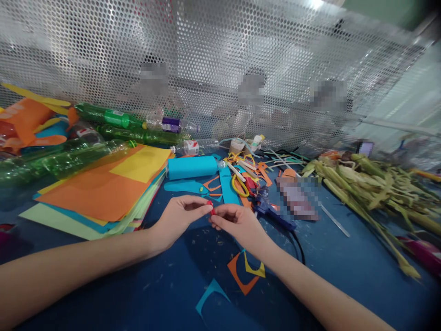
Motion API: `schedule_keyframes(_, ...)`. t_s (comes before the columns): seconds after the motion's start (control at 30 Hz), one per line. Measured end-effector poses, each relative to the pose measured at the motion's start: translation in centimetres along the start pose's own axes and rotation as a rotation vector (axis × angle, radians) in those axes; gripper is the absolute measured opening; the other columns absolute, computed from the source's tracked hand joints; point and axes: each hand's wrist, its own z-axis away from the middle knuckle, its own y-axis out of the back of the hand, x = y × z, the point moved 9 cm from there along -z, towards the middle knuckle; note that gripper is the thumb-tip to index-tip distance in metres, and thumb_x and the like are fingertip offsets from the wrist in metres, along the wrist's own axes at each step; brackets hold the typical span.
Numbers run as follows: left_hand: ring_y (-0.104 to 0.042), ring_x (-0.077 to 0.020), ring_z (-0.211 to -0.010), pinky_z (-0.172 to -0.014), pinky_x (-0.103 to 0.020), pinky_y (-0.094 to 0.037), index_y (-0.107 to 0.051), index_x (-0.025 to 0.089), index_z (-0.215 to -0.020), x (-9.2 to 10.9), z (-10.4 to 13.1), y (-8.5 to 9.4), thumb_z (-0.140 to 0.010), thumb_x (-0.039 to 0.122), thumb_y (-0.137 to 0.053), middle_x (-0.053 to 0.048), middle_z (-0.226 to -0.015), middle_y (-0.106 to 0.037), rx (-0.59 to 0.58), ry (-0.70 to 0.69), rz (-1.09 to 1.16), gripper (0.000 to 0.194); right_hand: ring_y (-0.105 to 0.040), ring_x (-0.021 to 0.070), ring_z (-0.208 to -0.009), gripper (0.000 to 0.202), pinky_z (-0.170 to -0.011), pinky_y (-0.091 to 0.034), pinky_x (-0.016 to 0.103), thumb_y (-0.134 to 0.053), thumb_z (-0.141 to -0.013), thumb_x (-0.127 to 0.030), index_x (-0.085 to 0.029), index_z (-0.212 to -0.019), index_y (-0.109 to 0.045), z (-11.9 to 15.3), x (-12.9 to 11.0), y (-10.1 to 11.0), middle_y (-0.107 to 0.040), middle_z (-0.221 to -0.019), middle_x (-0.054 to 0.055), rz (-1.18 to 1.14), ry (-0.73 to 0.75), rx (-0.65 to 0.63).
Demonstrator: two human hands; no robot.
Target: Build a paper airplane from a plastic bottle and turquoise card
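1. Between the fingertips of your two hands: a small red piece [211, 208], smooth-looking, its exact form too small to tell. Its long axis stands nearly upright, the top leaning slightly left.
2. Your left hand [181, 218]: thumb and forefinger closed in a pinch on the piece's upper part.
3. Your right hand [241, 224]: fingers curled, thumb and forefinger drawn together on its lower end.
4. Just beyond your fingers: a bottle wrapped in matte blue paper [193, 167], cylindrical, lying crosswise with its clear neck pointing right.
5. Right of your right fingers: a blue plastic glue gun [274, 212] with a curving black cord [299, 246].
6. Left of your left fingers: a stack of flat coloured paper [93, 186], orange and yellow uppermost. Farther off lie glossy, translucent green bottles [119, 118]; the lettering on their labels cannot be read.
7. Nearer you than the fingers: angular paper offcuts [237, 276] with curved cutouts, on the blue tabletop [155, 294].
8. Far right of the fingers: fibrous, pale-green husks [372, 177], heaped.
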Motion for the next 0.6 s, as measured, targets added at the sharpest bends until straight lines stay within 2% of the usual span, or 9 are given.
schedule_keyframes(0.43, -0.06, -0.0161, -0.081, -0.077, -0.027, -0.046, -0.069, 0.017, -0.075, -0.15, -0.12, -0.45, -0.063, 0.027, -0.072, -0.002, -0.081, -0.069, -0.061, 0.031, 0.037, 0.016, -0.061, 0.0119, -0.064, 0.021, -0.064, -0.05, 0.026, -0.064, -0.071, -0.034, -0.015, -0.081, -0.065, -0.12, 0.4, 0.07, -0.066, -0.072, 0.001, -0.039, -0.029, -0.008)
schedule_keyframes(0.6, -0.059, -0.0144, -0.077, -0.076, -0.026, -0.045, -0.068, 0.017, -0.074, -0.45, -0.3, -0.37, -0.063, 0.027, -0.071, -0.001, -0.078, -0.067, -0.048, 0.043, 0.039, 0.015, -0.063, 0.0144, -0.067, 0.023, -0.066, -0.051, 0.027, -0.061, -0.073, -0.036, -0.015, -0.083, -0.065, -0.04, 0.14, 0.36, -0.068, -0.075, 0.003, 0.098, -0.044, -0.013)
